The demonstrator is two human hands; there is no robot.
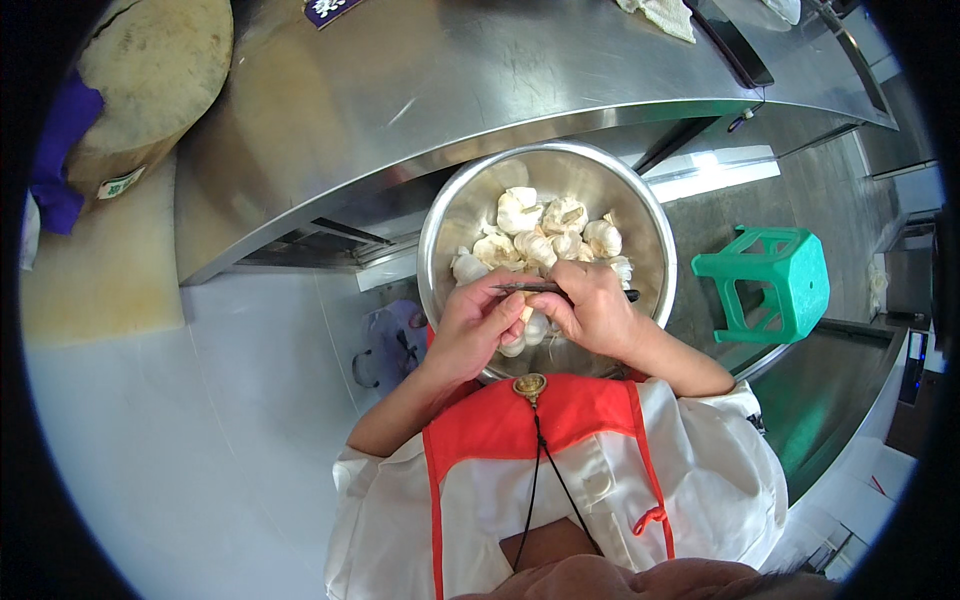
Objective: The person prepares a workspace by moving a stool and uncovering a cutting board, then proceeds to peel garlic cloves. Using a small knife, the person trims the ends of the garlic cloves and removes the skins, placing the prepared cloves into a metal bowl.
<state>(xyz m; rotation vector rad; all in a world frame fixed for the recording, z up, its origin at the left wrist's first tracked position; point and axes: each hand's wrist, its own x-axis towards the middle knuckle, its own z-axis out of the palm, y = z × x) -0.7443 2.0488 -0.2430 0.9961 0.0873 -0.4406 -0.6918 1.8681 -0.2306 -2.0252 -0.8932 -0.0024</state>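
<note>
A large stainless steel bowl (pixel 656 217) holds several white garlic bulbs (pixel 519 210) and lies in front of my red apron. Over the near half of the bowl, my left hand (pixel 474 322) pinches a small piece of garlic (pixel 527 309), its fingers partly hidden behind one another. My right hand (pixel 592 307) grips a small knife (pixel 529 286), whose narrow dark blade points left across the left fingertips; its black handle end shows beyond the palm. The right thumb touches the garlic piece too. More pale garlic shows below the hands.
Beyond the bowl runs a stainless steel counter (pixel 420 82) with a dark phone-like object (pixel 731 45) and a cloth (pixel 664 15). A round wooden chopping block (pixel 161 67) stands on a yellowed board (pixel 105 277) at left. A green plastic stool (pixel 802 285) is at right.
</note>
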